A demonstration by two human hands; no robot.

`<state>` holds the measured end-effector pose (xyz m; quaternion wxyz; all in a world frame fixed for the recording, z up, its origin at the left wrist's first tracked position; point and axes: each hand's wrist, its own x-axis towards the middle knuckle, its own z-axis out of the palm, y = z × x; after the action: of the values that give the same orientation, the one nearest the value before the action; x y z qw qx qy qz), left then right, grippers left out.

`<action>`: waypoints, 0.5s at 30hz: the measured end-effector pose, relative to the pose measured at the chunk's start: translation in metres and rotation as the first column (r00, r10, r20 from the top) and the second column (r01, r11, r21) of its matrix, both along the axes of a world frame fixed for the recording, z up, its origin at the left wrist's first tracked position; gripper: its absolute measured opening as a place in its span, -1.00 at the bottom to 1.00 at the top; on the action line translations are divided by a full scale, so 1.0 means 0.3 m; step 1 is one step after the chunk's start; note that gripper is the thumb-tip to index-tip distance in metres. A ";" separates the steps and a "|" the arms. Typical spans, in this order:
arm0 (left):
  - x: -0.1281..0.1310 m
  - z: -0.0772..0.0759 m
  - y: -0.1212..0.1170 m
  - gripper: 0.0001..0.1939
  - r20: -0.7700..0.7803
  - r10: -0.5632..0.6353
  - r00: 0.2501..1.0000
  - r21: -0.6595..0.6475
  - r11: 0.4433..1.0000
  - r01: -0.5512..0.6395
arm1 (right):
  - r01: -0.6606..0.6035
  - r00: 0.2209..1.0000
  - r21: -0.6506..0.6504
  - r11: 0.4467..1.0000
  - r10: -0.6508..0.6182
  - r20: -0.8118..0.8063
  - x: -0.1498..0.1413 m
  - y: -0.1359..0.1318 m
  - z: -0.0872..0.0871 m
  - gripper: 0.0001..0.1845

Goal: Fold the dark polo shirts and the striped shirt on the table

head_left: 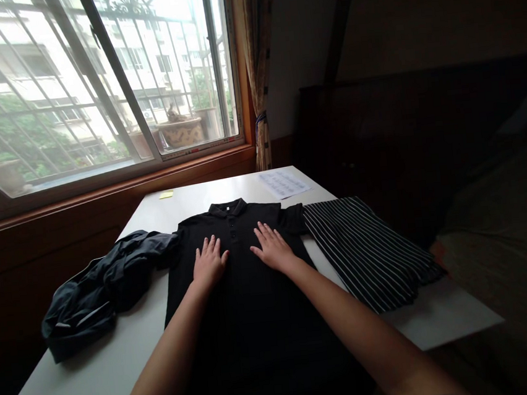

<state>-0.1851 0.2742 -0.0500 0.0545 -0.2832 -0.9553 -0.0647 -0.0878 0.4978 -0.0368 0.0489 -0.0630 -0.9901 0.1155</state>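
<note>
A black polo shirt [250, 304] lies spread out on the white table [95, 381], front side up, its collar toward the window. My left hand [210, 261] rests flat on the left half of its chest, fingers apart. On the other half lies my right hand [272, 246], also flat with the fingers spread. The buttoned placket runs between the two hands. To the left a crumpled dark garment [100, 294] touches the shirt's sleeve. Beside the right sleeve is a black cloth with white stripes [366, 250], laid flat.
A printed paper sheet [285, 183] and a yellow sticky note [166, 194] lie at the table's far end. Beyond it are a barred window [177, 75] and a tied curtain [258, 67]. The striped cloth reaches the table's right edge.
</note>
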 end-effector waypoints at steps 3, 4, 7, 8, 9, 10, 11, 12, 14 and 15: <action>-0.074 -0.017 -0.036 -0.30 0.019 0.056 0.998 -0.018 0.998 -0.056 | 0.043 0.997 -0.021 0.999 -0.042 0.058 -0.049 0.044 -0.032 -0.17; -0.095 -0.020 -0.056 -0.29 0.023 0.071 0.997 -0.020 0.997 -0.070 | 0.055 0.996 -0.022 0.998 -0.054 0.064 -0.056 0.063 -0.040 -0.16; -0.143 -0.025 -0.107 -0.25 0.024 0.116 0.993 -0.029 0.993 -0.115 | 0.074 0.995 -0.019 0.997 -0.073 0.062 -0.064 0.118 -0.062 -0.13; -0.153 -0.027 -0.116 -0.25 0.022 0.127 0.992 -0.032 0.991 -0.127 | 0.075 0.995 -0.019 0.997 -0.074 0.061 -0.065 0.131 -0.069 -0.12; -0.160 -0.028 -0.121 -0.25 0.018 0.134 0.991 -0.035 0.990 -0.134 | 0.076 0.995 -0.018 0.997 -0.074 0.062 -0.067 0.141 -0.074 -0.11; -0.163 -0.028 -0.120 -0.25 0.012 0.136 0.991 -0.037 0.990 -0.135 | 0.075 0.995 -0.016 0.997 -0.074 0.061 -0.069 0.146 -0.079 -0.11; -0.164 -0.027 -0.116 -0.25 0.003 0.132 0.991 -0.039 0.991 -0.131 | 0.075 0.996 -0.012 0.997 -0.074 0.055 -0.071 0.148 -0.083 -0.11; -0.164 -0.025 -0.108 -0.27 -0.008 0.121 0.993 -0.040 0.992 -0.121 | 0.078 0.996 -0.007 0.997 -0.077 0.051 -0.076 0.146 -0.085 -0.12; -0.162 -0.019 -0.081 -0.33 -0.035 0.078 0.996 -0.042 0.996 -0.080 | 0.097 0.994 0.000 0.995 -0.097 0.056 -0.091 0.131 -0.084 -0.14; -0.164 -0.016 -0.063 -0.36 -0.045 0.049 0.998 -0.043 0.998 -0.051 | 0.107 0.992 0.000 0.994 -0.107 0.063 -0.103 0.119 -0.082 -0.15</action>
<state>-0.2341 0.2552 -0.0549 0.0707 -0.2616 -0.9619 -0.0361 -0.1186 0.5336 -0.0613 0.0238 -0.1195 -0.9862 0.1122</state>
